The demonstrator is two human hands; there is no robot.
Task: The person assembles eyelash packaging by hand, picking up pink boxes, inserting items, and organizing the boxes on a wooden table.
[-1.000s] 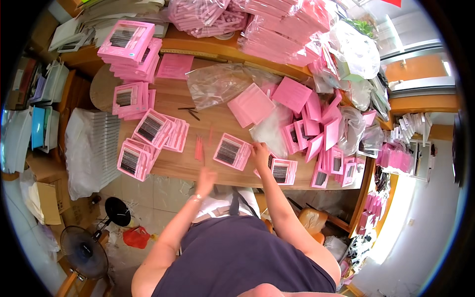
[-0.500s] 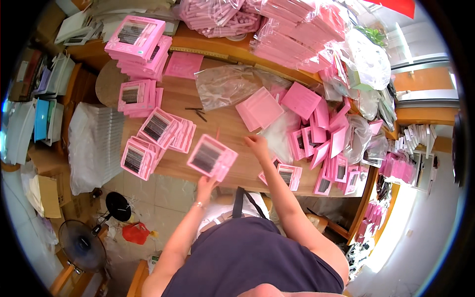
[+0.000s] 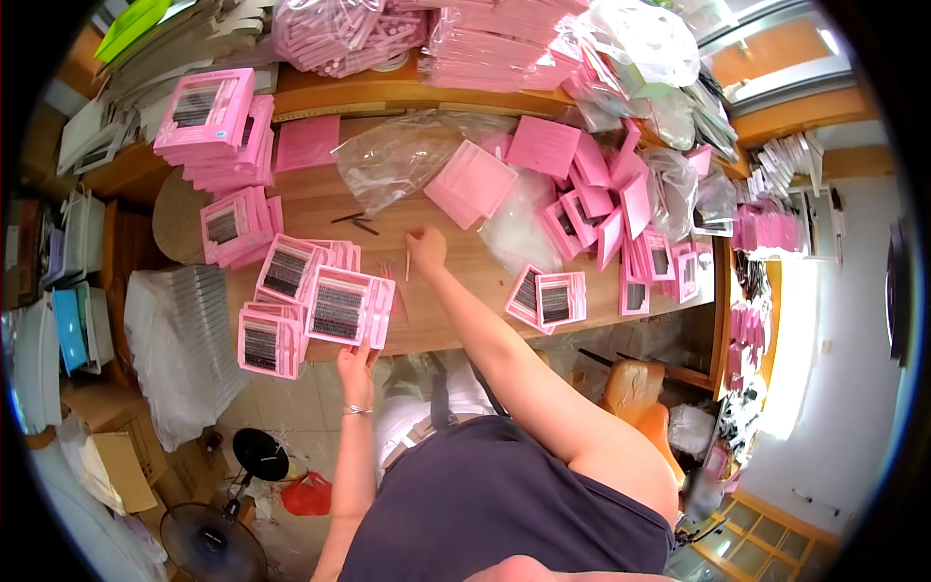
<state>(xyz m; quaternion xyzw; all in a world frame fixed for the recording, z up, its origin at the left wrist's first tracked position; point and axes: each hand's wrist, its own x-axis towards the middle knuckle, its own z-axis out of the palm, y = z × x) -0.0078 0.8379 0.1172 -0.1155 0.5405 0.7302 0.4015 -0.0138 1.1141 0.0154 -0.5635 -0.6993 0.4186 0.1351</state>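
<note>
My left hand (image 3: 359, 363) grips the lower edge of a pink eyelash tray (image 3: 337, 308), fingers closed on it. Rows of black lashes fill most of the tray, which is held close to the stacked lash trays (image 3: 264, 347) on the left. My right hand (image 3: 427, 250) is closed over the middle of the table, its fingertips at a thin pink stick-like tool (image 3: 407, 266). Whether that tool is a brush or something else is too small to tell. Pink tweezers (image 3: 390, 283) lie just right of the held tray. Thin dark sticks (image 3: 361, 224) lie farther back.
Pink boxed sets (image 3: 208, 112) are piled at the far left. Clear plastic bags (image 3: 393, 160) and pale pink lids (image 3: 472, 182) lie at the back. Two lash trays (image 3: 561, 297) sit right of my forearm, beside a jumbled heap of pink cases (image 3: 611, 194). A fan (image 3: 213, 543) stands lower left.
My left hand has carried the lash tray leftward to the stacks. My right hand has moved left, to the thin pink tool. The whole view has shifted somewhat.
</note>
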